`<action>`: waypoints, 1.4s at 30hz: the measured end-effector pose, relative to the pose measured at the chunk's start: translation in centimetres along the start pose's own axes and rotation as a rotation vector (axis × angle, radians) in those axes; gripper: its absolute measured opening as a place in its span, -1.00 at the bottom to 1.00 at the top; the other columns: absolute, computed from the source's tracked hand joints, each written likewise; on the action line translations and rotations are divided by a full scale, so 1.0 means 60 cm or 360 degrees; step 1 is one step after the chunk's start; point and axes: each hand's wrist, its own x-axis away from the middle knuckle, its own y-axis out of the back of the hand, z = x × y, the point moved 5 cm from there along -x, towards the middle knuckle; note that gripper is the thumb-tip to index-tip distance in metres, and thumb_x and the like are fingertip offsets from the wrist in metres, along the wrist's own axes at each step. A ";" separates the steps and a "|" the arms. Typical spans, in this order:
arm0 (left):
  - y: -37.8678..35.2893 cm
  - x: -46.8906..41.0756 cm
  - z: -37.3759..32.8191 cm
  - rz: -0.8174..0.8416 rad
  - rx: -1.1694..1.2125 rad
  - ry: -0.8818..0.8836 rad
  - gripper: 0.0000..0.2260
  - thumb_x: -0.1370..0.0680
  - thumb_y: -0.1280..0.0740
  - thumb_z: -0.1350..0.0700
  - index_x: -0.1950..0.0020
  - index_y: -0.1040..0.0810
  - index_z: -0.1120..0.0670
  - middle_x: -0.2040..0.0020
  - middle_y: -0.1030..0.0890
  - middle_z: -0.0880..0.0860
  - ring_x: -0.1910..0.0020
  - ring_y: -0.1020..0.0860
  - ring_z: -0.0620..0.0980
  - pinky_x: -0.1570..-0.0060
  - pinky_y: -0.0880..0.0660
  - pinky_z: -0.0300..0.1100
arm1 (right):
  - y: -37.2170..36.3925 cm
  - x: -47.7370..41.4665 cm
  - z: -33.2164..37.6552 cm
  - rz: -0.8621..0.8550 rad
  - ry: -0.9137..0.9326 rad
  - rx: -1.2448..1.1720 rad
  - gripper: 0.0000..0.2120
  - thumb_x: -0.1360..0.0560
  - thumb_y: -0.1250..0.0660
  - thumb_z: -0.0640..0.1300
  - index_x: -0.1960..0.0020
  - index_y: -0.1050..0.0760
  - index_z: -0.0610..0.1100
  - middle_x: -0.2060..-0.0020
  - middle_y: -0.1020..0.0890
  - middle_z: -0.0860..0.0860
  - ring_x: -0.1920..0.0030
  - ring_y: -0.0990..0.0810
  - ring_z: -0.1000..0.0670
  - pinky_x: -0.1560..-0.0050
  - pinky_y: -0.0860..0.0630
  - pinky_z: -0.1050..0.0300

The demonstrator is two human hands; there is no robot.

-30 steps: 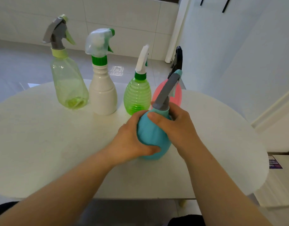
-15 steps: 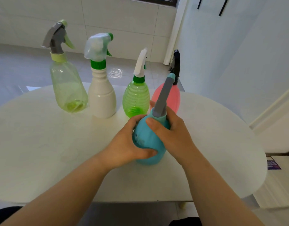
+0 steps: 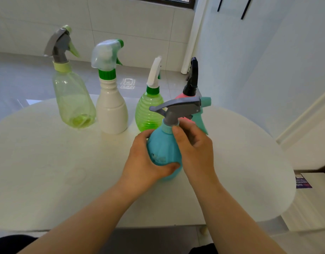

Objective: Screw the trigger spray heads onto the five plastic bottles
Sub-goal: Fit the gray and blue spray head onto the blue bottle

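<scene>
The teal bottle (image 3: 161, 151) stands on the white table (image 3: 48, 162). Its round belly is clamped in the grip of the left hand (image 3: 143, 162), with the thumb across the near side. Above it, the grip of the right hand (image 3: 196, 149) pinches the teal collar (image 3: 166, 128) at the neck, just beneath the grey trigger spray head (image 3: 178, 109), whose nozzle points right. Four other bottles (image 3: 111, 109), heads on, stand in a row behind.

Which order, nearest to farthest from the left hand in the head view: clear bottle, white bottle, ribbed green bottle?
1. ribbed green bottle, just behind the left hand.
2. white bottle, farther left.
3. clear bottle, far left end of the row.
</scene>
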 end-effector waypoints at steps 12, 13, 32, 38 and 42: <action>-0.010 0.008 0.001 -0.0129 -0.0150 -0.0010 -0.22 -0.14 -0.57 0.10 -0.27 -0.26 0.01 -0.08 -0.32 -0.11 -0.11 -0.40 -0.10 -0.09 -0.47 -0.10 | -0.013 0.008 -0.013 0.0031 -0.0120 -0.0088 -0.74 -0.43 -0.31 -0.11 0.15 -0.34 0.25 0.21 -0.46 0.31 0.27 -0.45 0.52 0.31 -0.34 0.62; -0.009 0.008 0.000 -0.0120 -0.0133 -0.0011 -0.23 -0.14 -0.57 0.10 -0.25 -0.26 -0.01 -0.08 -0.33 -0.12 -0.10 -0.40 -0.11 -0.08 -0.47 -0.12 | -0.013 0.007 -0.012 -0.0015 -0.0080 -0.0127 -0.74 -0.41 -0.34 -0.13 0.16 -0.37 0.23 0.22 -0.50 0.27 0.25 -0.50 0.45 0.29 -0.39 0.57; 0.010 -0.023 0.001 0.0346 0.0034 -0.0097 -0.32 -0.20 -0.56 0.22 -0.02 -0.28 -0.33 -0.04 -0.44 -0.27 0.03 -0.39 -0.57 0.14 -0.26 -0.71 | 0.015 -0.034 0.004 0.0409 -0.0073 -0.0289 -0.77 -0.37 -0.33 -0.34 0.17 -0.45 -0.02 0.31 -0.61 0.15 0.28 -0.58 0.29 0.24 -0.47 0.45; 0.006 -0.023 -0.001 0.0418 0.0064 -0.0064 -0.39 -0.14 -0.48 0.07 -0.05 -0.29 -0.33 -0.05 -0.45 -0.29 0.00 -0.40 -0.53 0.14 -0.30 -0.68 | 0.006 -0.034 0.008 0.0727 -0.0108 -0.0181 -0.78 -0.44 -0.27 -0.24 0.10 -0.50 0.09 0.29 -0.65 0.30 0.18 -0.59 0.28 0.21 -0.47 0.45; -0.001 -0.021 0.006 0.0411 0.0094 -0.0006 -0.28 -0.13 -0.48 0.06 -0.18 -0.23 -0.24 -0.10 -0.43 -0.24 -0.03 -0.42 -0.46 0.16 -0.38 -0.61 | 0.010 -0.033 0.002 0.0477 -0.0078 -0.0175 -0.78 -0.37 -0.36 -0.27 0.14 -0.53 0.06 0.30 -0.65 0.21 0.20 -0.61 0.22 0.16 -0.54 0.34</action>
